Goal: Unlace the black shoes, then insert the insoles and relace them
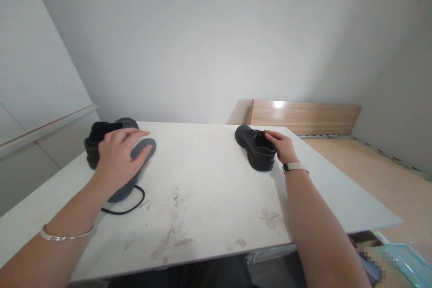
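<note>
At the left of the white table [209, 175], my left hand [118, 155] is over a black shoe [92, 144] and a grey insole [148, 145]. Its thumb and fingers are spread apart, and it covers the middle of the insole and part of the shoe; whether it touches them is unclear. A black lace [124, 213] curves out beside the insole's near end. Toward the right, a second black shoe [258, 150] stands upright, toe pointing to the back left. My right hand [281, 144] grips the rim of that shoe's opening, with its fingers at the inner edge.
Dark smudges [175, 234] mark the table's front part. Behind the right side stands a wooden headboard [303, 114], beside a beige bed surface [364, 162]. Below the table's right corner lies a teal-edged plastic item [410, 261]. A grey wall [216, 45] closes off the back.
</note>
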`<action>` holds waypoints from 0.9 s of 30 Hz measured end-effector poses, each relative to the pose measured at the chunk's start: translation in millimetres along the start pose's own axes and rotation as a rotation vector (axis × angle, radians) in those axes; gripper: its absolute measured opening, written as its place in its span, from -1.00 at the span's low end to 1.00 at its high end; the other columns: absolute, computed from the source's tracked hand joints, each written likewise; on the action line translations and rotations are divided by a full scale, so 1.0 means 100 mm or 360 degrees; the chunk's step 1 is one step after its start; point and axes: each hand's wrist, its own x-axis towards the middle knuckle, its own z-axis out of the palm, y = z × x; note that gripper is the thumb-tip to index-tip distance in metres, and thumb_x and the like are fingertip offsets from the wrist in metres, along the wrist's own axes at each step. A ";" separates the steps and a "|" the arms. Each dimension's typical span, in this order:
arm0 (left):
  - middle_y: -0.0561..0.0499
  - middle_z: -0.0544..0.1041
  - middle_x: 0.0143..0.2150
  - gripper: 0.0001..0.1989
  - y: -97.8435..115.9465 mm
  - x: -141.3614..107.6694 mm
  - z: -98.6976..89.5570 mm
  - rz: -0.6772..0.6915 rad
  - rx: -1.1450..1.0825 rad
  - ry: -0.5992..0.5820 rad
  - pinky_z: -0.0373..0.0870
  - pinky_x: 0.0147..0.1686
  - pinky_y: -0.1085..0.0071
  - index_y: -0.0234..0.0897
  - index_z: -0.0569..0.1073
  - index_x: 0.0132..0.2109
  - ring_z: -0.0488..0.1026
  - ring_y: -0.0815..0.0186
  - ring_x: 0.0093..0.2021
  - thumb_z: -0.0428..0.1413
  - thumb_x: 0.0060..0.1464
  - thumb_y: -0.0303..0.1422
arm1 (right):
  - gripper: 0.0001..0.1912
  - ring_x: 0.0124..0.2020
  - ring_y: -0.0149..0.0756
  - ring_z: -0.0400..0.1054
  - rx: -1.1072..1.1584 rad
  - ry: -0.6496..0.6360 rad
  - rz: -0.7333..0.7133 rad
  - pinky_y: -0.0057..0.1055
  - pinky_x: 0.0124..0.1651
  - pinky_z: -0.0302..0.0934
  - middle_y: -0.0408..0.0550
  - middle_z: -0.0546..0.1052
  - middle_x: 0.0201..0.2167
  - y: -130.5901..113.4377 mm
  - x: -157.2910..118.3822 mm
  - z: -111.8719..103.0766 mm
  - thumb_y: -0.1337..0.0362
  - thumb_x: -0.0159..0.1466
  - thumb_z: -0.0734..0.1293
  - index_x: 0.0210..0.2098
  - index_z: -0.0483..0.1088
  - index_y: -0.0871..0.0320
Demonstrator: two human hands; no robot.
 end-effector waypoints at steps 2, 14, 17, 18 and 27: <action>-0.36 0.37 0.21 -0.44 -0.16 0.05 0.00 -0.0189 0.0221 -0.0154 0.21 0.14 -0.08 -0.43 0.36 0.23 0.24 -0.17 0.23 -0.07 0.31 -0.08 | -0.54 -0.30 -0.19 0.48 0.0032 0.0088 -0.0008 -0.29 -0.24 0.35 0.12 0.64 -0.28 0.02 -0.02 0.01 -0.02 0.07 0.41 -0.24 0.60 0.26; -0.38 0.47 0.01 -0.38 -0.70 0.17 -0.22 -0.0430 0.0788 -0.0637 0.37 -0.06 0.01 -0.54 0.34 0.19 0.40 -0.15 0.02 -0.13 0.27 -0.07 | -0.84 -0.22 -0.18 0.39 -0.0309 0.0546 -0.1358 -0.17 -0.08 0.26 0.02 0.53 -0.33 -0.88 -0.61 0.32 0.31 0.38 0.25 -0.29 0.45 0.13; -0.28 0.53 -0.10 -0.46 -0.95 0.23 -0.19 -0.0318 0.0845 -0.0818 0.38 -0.10 0.14 -0.47 0.51 -0.02 0.43 -0.09 -0.04 -0.08 0.22 -0.06 | -0.88 -0.23 -0.18 0.39 -0.0265 0.0170 -0.1472 -0.17 -0.11 0.28 0.02 0.53 -0.31 -0.92 -0.73 0.52 0.36 0.36 0.26 -0.27 0.44 0.11; -0.24 0.55 -0.12 -0.46 -1.00 0.25 -0.17 -0.0270 0.0854 -0.0799 0.38 -0.11 0.18 -0.44 0.53 -0.03 0.44 -0.06 -0.06 -0.09 0.23 -0.05 | -0.88 -0.24 -0.19 0.39 -0.0243 0.0069 -0.1484 -0.18 -0.12 0.29 0.01 0.53 -0.31 -0.92 -0.75 0.57 0.37 0.36 0.26 -0.26 0.43 0.11; -0.12 0.56 -0.19 -0.49 -0.81 0.31 -0.14 0.0151 0.0825 0.0007 0.35 -0.05 0.33 -0.43 0.55 -0.10 0.43 0.18 -0.13 -0.18 0.37 -0.14 | -0.87 -0.33 -0.32 0.36 -0.0132 -0.0250 -0.1446 -0.34 -0.25 0.30 0.02 0.52 -0.27 -0.89 -0.81 0.66 0.38 0.39 0.23 -0.23 0.43 0.14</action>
